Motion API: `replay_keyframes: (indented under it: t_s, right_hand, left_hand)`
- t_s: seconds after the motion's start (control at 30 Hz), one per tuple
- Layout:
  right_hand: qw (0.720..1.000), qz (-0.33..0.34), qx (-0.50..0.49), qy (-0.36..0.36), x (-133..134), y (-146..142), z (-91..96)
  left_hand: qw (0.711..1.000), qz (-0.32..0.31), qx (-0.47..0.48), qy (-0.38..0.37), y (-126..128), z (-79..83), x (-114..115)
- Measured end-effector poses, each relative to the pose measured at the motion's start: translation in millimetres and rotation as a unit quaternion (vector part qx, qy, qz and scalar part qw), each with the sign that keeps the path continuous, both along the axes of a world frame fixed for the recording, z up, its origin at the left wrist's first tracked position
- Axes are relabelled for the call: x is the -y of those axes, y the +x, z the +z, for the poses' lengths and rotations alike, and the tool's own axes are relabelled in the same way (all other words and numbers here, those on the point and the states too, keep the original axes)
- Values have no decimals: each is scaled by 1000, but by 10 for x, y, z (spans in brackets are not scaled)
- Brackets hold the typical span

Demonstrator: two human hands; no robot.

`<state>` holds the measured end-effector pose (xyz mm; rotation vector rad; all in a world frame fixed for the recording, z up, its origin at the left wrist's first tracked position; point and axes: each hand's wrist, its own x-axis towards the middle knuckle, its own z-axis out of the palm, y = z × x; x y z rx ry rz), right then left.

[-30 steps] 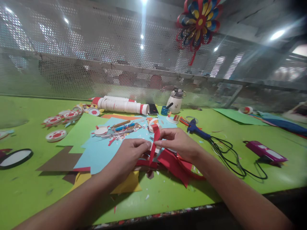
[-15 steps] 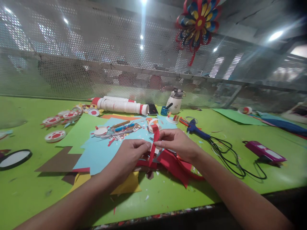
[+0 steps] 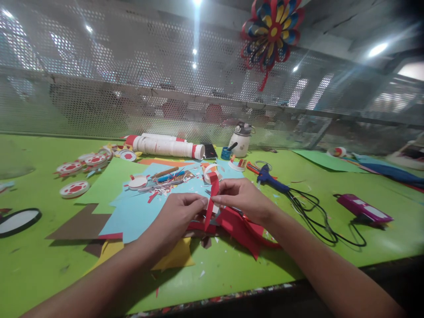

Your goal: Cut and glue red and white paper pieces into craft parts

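Observation:
In the middle of the table my right hand point(image 3: 243, 199) pinches a narrow red paper strip point(image 3: 209, 217) between thumb and fingers. The strip stands roughly upright, and its folded top rises above the fingertips. Facing it, my left hand point(image 3: 183, 214) is closed with thumb and forefinger together on a small white paper piece point(image 3: 214, 209), partly hidden behind the strip. Under and beside the right hand lies red paper point(image 3: 243, 234). Just beyond the fingers, a white paper ring point(image 3: 208, 176) rests on light blue paper point(image 3: 132, 218).
A blue glue gun point(image 3: 273, 180) with a looped black cord lies right, near a purple power strip point(image 3: 364, 209). Craft tools point(image 3: 170, 176) lie among paper scraps. Behind stand a white paper tube point(image 3: 165, 146) and a bottle point(image 3: 240, 141). Red-and-white discs point(image 3: 74, 189) sit left.
Both hands keep the same hold on the strip and the white piece. The whole view has shifted very slightly; nothing else visibly moved.

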<state>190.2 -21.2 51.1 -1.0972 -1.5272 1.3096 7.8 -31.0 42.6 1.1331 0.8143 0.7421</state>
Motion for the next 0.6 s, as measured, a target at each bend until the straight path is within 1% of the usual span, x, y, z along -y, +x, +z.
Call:
replay_keyframes:
  t_s: [0.23,0.37,0.6]
  right_hand:
    - [1000,5,10,18,11,-1,-2]
    - [1000,1,11,15,7,2,-13]
    - [1000,-4,15,19,1,-2,-28]
  left_hand:
    - [1000,9,-6,-1,11,10,-2]
    - [1000,20,-9,-4,11,8,-14]
    - [1000,19,-6,-15,13,-1,-1]
